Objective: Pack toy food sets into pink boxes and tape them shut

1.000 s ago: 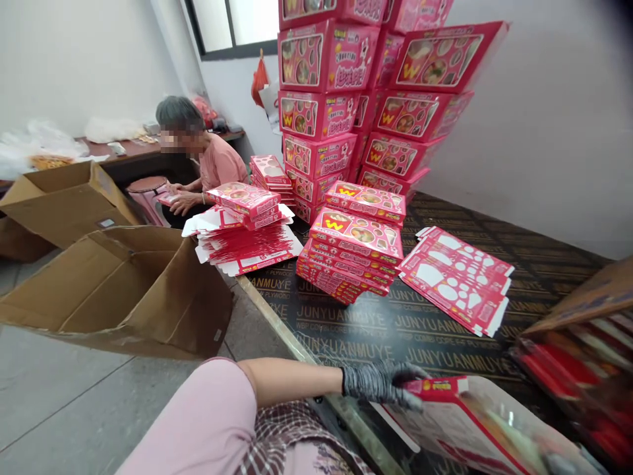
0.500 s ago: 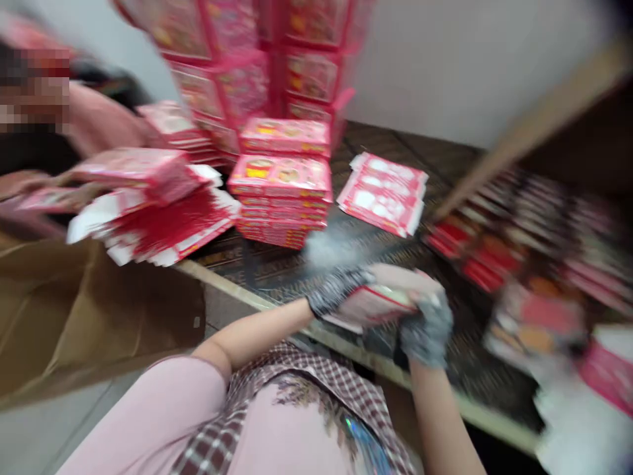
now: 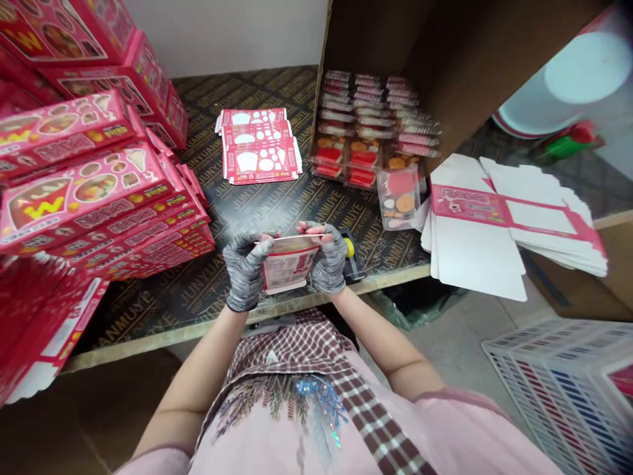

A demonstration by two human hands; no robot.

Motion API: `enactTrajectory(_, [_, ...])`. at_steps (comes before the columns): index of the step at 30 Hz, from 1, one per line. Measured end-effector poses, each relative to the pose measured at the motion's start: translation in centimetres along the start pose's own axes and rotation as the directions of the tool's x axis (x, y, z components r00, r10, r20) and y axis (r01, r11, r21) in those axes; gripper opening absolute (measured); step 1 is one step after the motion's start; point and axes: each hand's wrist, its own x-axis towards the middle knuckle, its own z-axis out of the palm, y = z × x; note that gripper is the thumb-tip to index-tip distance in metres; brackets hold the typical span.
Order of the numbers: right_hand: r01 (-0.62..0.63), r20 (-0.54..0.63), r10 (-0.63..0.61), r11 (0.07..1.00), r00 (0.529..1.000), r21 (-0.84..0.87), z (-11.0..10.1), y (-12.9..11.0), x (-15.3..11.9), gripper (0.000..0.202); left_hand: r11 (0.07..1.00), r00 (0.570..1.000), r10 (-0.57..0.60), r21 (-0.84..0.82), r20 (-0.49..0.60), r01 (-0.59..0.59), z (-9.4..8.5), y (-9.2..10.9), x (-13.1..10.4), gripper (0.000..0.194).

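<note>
A small pink and white box [image 3: 287, 269] is held upright near the table's front edge, its printed side toward me. My left hand [image 3: 246, 269], in a grey fingerless glove, is closed on the box's left side. On the right side my right hand [image 3: 328, 258], gloved the same way, grips it too. Both thumbs lie near the upper edge, where a pale flap shows. Beyond my hands, flat pink cut-out sheets [image 3: 261, 158] overlap on the dark printed table [image 3: 198, 198]. A yellow and black item [image 3: 350, 248] sits beside my right hand.
Stacked pink boxes [image 3: 99, 191] stand at the left, with folded cartons [image 3: 49, 336] in front. An open cardboard box [image 3: 320, 86] holds rows of clear packs [image 3: 363, 158]. Unfolded white and pink cartons [image 3: 475, 231] lie right, above a white plastic basket [image 3: 554, 376].
The view has swung to the right, bringing the packs and unfolded cartons closer to centre. Both hands still hold the box, now more upright and facing me.
</note>
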Motion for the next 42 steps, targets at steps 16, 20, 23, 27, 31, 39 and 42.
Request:
enactTrajectory(16, [0.532,0.650,-0.247,0.798,0.719,-0.285,-2.9,-1.2,0.3,0.027,0.589,0.758,0.200,0.542,0.621,-0.599,-6.6,1.8,1.0,0.039])
enactTrajectory(20, [0.595,0.617,-0.258,0.676,0.744,-0.435,-5.8,-2.4,-0.2,0.042,0.374,0.625,0.190,0.533,0.757,-0.759,-4.2,1.7,1.5,0.032])
enactTrajectory(23, [0.416,0.260,-0.332,0.601,0.907,-0.683,-11.4,-2.5,-1.6,0.040,0.269,0.589,0.211,0.533,0.780,-0.802,-2.5,1.8,2.1,0.041])
enactTrajectory(27, [0.069,-0.059,-0.202,0.570,0.978,-0.818,-18.1,0.2,-3.6,0.020,0.253,0.636,0.165,0.591,0.754,-0.766,-0.5,0.9,2.1,0.038])
enactTrajectory(31, [-0.063,-0.065,0.019,0.602,0.998,-0.796,-18.8,3.2,-3.2,0.006,0.222,0.657,0.096,0.627,0.748,-0.747,1.1,-0.3,1.0,0.035])
enactTrajectory(39, [0.002,-0.135,-0.161,0.649,0.978,-0.760,-16.0,2.0,-3.3,0.007,0.039,0.519,0.260,0.528,0.814,-0.848,0.7,-0.5,0.7,0.036])
enactTrajectory(42, [-0.078,-0.228,-0.119,0.709,0.966,-0.701,-16.7,2.5,-5.2,0.009,0.145,0.541,0.269,0.522,0.797,-0.841,0.9,-0.8,1.1,0.034])
